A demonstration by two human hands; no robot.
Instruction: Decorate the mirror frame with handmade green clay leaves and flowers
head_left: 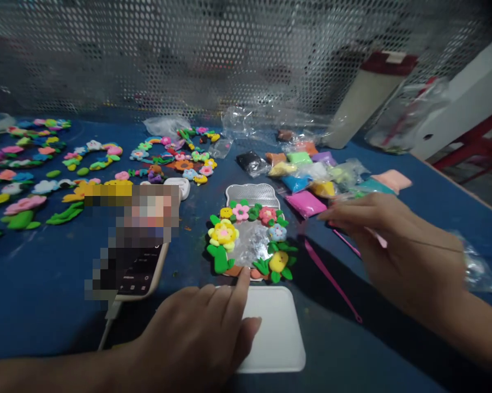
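A small mirror (250,243) lies on the blue table, ringed by clay flowers and green leaves. My left hand (205,322) reaches in from below, its index fingertip touching the brown clay at the mirror's lower edge. The thumb is held apart, over a white rounded board (273,333). My right hand (397,245) hovers at the right with its fingertips pressed together near a bright pink clay packet (306,203). Whatever those fingertips hold, if anything, is too small to make out. A pink plastic modelling tool (331,281) lies between the hands; another pink stick (346,243) is partly covered by my right hand.
Left of the mirror lies a phone (142,267) with a cable, its upper part blurred. Finished clay flower rings (93,155) spread across the left. Several coloured clay packets (299,183) are heaped behind. A tumbler (369,98) stands by a perforated metal panel (189,60).
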